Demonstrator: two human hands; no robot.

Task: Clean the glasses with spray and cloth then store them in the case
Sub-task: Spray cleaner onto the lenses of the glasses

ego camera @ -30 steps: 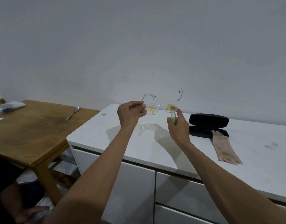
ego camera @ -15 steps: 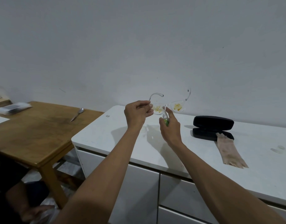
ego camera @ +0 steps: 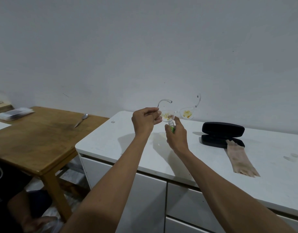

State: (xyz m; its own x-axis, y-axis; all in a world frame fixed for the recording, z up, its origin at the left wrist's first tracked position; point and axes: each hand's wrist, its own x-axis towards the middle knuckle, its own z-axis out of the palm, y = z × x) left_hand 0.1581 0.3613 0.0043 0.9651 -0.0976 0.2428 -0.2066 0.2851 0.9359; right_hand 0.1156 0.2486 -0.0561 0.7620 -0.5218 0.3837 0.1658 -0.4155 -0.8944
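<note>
My left hand [ego camera: 145, 122] holds clear-framed glasses [ego camera: 178, 113] by the left temple, raised above the white cabinet top [ego camera: 121, 140]. Both lenses carry yellow-orange smears. My right hand [ego camera: 176, 136] grips a small spray bottle [ego camera: 172, 126] with a green body, its clear nozzle right under the left lens. A black glasses case [ego camera: 222, 130] lies open on the cabinet to the right. A beige cloth [ego camera: 239, 158] lies partly on the case's lower half and stretches toward me.
A wooden table [ego camera: 35, 140] stands left of the cabinet, with a spoon [ego camera: 81, 121] and a stack of papers [ego camera: 15, 113] on it. A person sits at the lower left [ego camera: 13, 207]. Wet marks [ego camera: 291, 156] show at the cabinet's right.
My right hand with the spray bottle has shifted from under the right lens to under the left lens. The glasses stay held up in my left hand.
</note>
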